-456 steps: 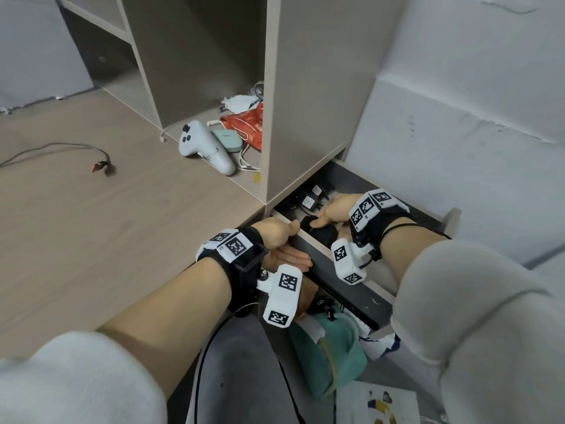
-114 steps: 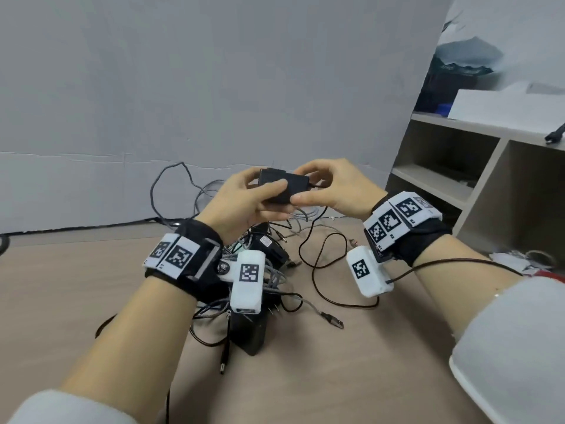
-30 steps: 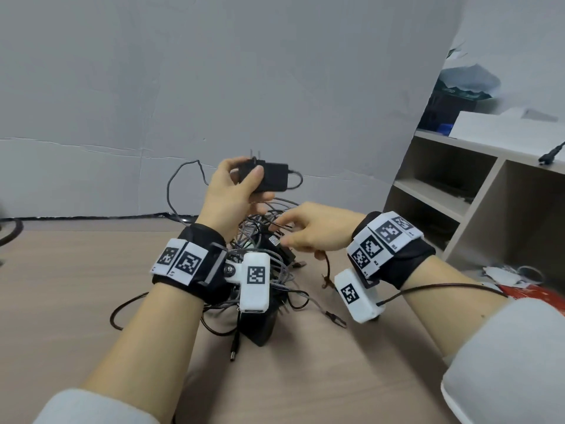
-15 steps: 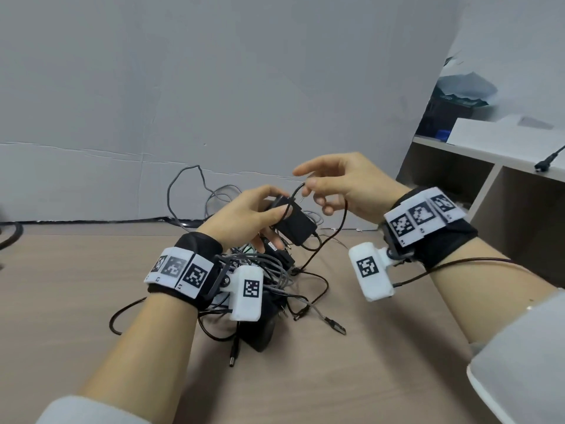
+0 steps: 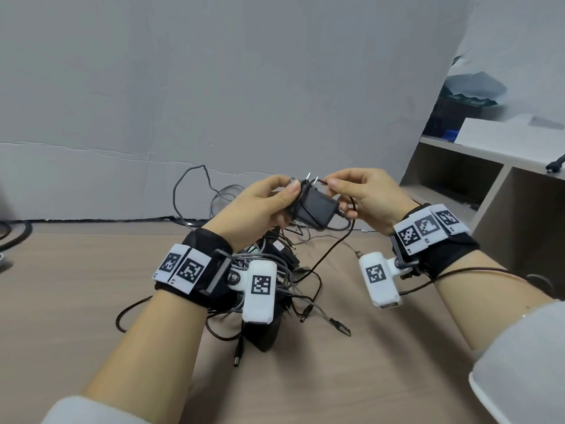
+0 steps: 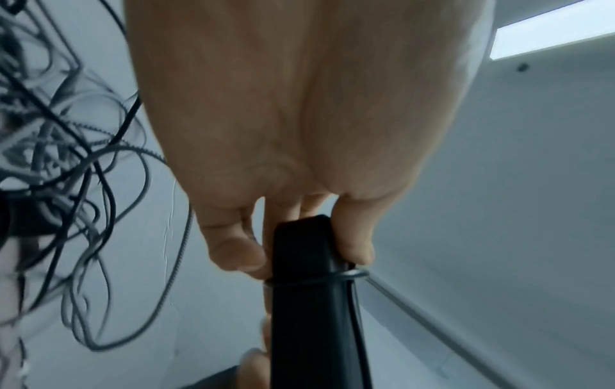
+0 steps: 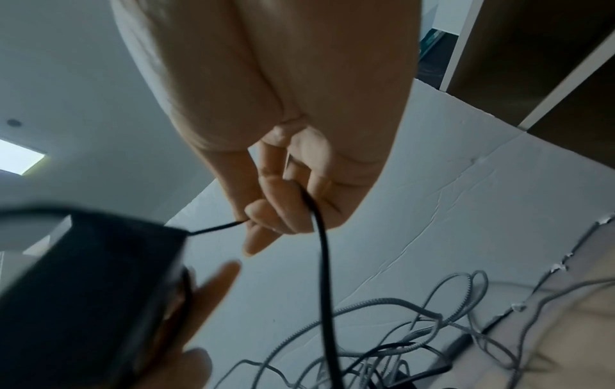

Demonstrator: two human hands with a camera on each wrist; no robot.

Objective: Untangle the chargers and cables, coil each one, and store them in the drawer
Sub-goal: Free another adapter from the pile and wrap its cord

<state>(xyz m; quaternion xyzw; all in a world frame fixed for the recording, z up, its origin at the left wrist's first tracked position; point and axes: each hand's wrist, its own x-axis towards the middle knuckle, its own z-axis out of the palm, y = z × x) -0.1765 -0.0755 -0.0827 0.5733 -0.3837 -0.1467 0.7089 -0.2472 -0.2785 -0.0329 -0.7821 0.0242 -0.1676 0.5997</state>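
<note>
A: While the left hand [image 5: 260,206] grips the black charger [image 5: 315,208] up in the air, where does its cable [image 5: 333,249] go?

B: One turn of it lies across the charger's body; the left wrist view shows that loop pinned under the thumb. From there it runs to the right hand [image 5: 370,197], whose thumb and forefinger pinch it close to the two metal prongs.

A: So both hands are closed on something?

B: Yes. The left one has its thumb on one face of the charger and its fingers on the other. The right one pinches only the thin black cable, its other fingers loosely curled. In the right wrist view the cable drops from that pinch straight down toward the worktop [image 5: 76,286].

A: And the rest of the job?

B: It sits below the hands, on the worktop: a tangled pile of cables [image 5: 284,289], some black, some grey and braided, wound around a large black power brick [image 5: 263,332]. A barrel plug [image 5: 238,358] and a flat connector [image 5: 341,325] stick out at the near edge of the pile. A grey cable loop [image 5: 195,185] rises behind it against the grey wall [image 5: 244,87].

A: The drawer?

B: Not visible. At the right stands an open shelf unit [image 5: 489,191], with a white box [image 5: 510,133] on top.
</note>
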